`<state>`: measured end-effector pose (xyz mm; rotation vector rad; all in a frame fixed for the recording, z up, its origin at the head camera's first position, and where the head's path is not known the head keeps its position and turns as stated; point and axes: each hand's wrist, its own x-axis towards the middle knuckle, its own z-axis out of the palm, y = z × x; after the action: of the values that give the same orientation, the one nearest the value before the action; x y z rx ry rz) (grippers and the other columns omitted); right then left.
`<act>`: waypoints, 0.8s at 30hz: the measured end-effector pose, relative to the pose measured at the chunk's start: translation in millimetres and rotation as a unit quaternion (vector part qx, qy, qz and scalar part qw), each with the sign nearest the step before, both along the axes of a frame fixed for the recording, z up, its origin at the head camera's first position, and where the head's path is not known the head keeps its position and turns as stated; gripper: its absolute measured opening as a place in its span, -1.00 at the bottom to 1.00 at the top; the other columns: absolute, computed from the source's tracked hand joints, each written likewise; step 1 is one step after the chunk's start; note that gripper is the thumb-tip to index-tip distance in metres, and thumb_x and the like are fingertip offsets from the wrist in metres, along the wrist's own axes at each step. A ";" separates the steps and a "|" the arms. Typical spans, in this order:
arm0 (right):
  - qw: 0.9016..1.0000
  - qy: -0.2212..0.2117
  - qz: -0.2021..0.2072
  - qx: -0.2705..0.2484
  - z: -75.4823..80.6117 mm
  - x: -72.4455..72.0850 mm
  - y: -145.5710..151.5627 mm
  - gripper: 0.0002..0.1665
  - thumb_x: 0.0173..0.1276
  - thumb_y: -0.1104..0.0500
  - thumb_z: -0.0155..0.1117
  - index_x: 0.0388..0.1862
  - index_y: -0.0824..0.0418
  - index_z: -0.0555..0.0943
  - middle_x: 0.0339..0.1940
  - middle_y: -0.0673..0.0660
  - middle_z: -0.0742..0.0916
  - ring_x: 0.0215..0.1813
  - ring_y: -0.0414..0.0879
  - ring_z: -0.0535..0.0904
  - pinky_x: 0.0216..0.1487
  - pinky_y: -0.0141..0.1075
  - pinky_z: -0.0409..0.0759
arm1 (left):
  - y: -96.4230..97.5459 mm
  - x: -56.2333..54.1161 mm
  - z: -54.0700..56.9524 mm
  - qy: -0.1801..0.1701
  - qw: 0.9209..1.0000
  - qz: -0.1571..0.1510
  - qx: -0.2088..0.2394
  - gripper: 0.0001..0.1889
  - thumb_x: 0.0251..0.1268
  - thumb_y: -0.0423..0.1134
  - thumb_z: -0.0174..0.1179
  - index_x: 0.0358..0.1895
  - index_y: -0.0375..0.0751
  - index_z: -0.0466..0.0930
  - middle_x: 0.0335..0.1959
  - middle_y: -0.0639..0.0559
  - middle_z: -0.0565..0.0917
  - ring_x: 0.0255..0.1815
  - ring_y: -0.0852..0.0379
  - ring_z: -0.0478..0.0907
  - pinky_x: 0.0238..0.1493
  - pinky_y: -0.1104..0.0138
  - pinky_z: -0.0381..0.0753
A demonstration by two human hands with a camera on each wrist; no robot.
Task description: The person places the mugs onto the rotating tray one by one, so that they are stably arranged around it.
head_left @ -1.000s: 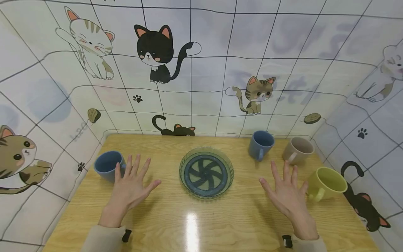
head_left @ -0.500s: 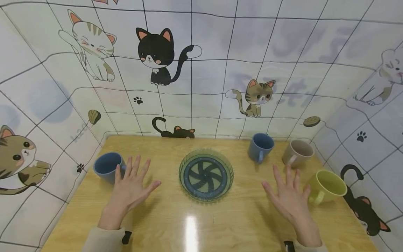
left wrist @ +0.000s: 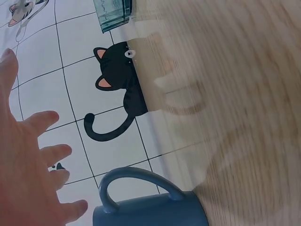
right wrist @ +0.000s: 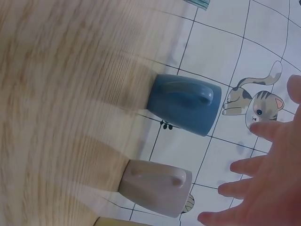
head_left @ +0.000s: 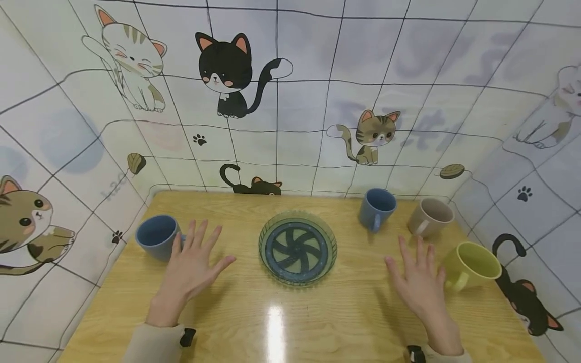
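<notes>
My left hand (head_left: 192, 272) is raised over the table with fingers spread, holding nothing. Nearest to it is a blue mug (head_left: 158, 237) at the left, its handle (left wrist: 141, 176) visible in the left wrist view. My right hand (head_left: 421, 285) hovers likewise, fingers apart, beside a yellow mug (head_left: 474, 267). Behind that hand stand a greyish-pink mug (head_left: 430, 217) and a second blue mug (head_left: 378, 209), both also showing in the right wrist view. Between the hands lies a round, green-tinted clear dish (head_left: 297, 249) with a dark blue swirl pattern inside.
The wooden tabletop (head_left: 245, 322) carries all the mugs and the dish. White cloth walls (head_left: 299, 111) printed with cats and grid lines rise at the back and along both sides.
My right hand has shifted slightly to the right, and my left hand has also drifted a little right. The mugs and the dish stay where they were.
</notes>
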<state>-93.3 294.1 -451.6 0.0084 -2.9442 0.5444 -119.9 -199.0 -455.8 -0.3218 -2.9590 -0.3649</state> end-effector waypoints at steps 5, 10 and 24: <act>0.997 0.028 0.013 -0.067 -0.5 -1.2 5.0 -0.25 0.59 -0.11 -0.11 0.58 0.22 0.05 0.55 0.44 -0.08 0.48 0.50 -0.25 0.16 0.58 -0.14 | 7.7 -3.2 -0.7 -0.011 1.000 0.001 0.010 -0.09 0.27 0.51 -0.16 0.54 -0.01 0.14 0.54 -0.25 0.05 0.54 -0.28 -0.23 0.37 -0.32 -0.16; 0.989 0.049 0.034 -0.134 0.1 -7.2 8.6 -0.28 0.58 0.00 0.00 0.53 0.34 0.12 0.52 0.52 -0.01 0.42 0.58 -0.06 0.16 0.53 0.04 | 16.6 -6.2 -1.4 -0.003 0.999 -0.004 0.035 -0.11 0.26 0.51 -0.14 0.49 -0.04 0.25 0.50 -0.21 0.15 0.54 -0.26 -0.15 0.38 -0.26 -0.07; 0.976 0.089 0.027 -0.198 -5.5 -18.1 8.7 -0.38 0.51 0.14 0.12 0.45 0.34 0.26 0.45 0.44 0.23 0.27 0.39 0.32 0.04 0.26 0.45 | 44.9 -14.5 -3.1 -0.049 0.998 0.003 0.045 -0.15 0.34 0.48 -0.23 0.41 -0.11 0.39 0.41 -0.22 0.33 0.47 -0.29 0.09 0.31 -0.27 0.11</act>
<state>-111.4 302.8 -457.0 0.0868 -2.6194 1.0683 -134.4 -154.2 -458.8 -0.2908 -3.0264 -0.5273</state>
